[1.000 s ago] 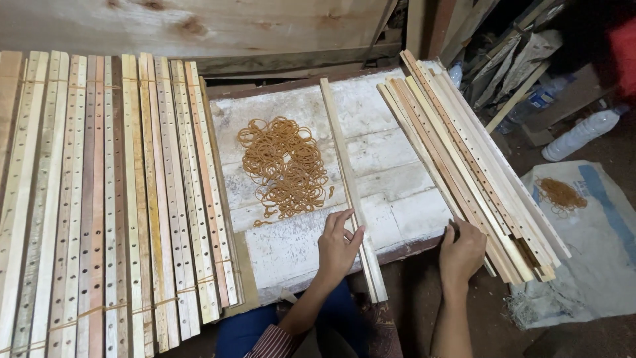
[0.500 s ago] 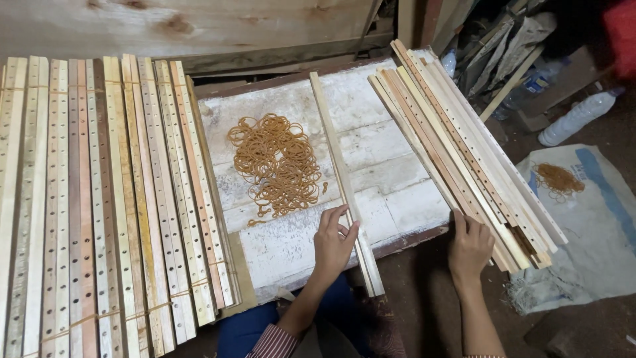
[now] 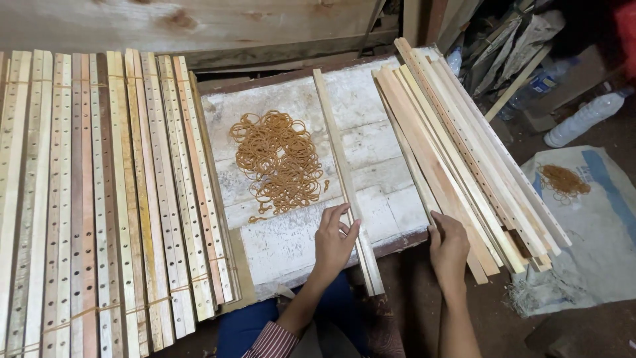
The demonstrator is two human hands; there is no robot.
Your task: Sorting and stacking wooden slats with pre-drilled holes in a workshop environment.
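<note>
My left hand (image 3: pixel 335 240) rests flat on the white board (image 3: pixel 391 166), its fingers against a single long wooden strip (image 3: pixel 339 166) that lies lengthwise across the board. My right hand (image 3: pixel 449 246) touches the near ends of a loose pile of wooden strips (image 3: pixel 457 146) at the board's right edge. A heap of brown rubber bands (image 3: pixel 278 162) sits in the middle of the board, left of the single strip.
Rows of drilled wooden strips (image 3: pixel 112 199), bundled with rubber bands, fill the left side. A white sack (image 3: pixel 596 225) with more rubber bands (image 3: pixel 563 180) lies on the floor at right. A plastic bottle (image 3: pixel 583 119) and scrap wood lie at the upper right.
My left hand has slid a little along the single strip. My right hand has shifted left to the pile's near ends. The view has moved slightly.
</note>
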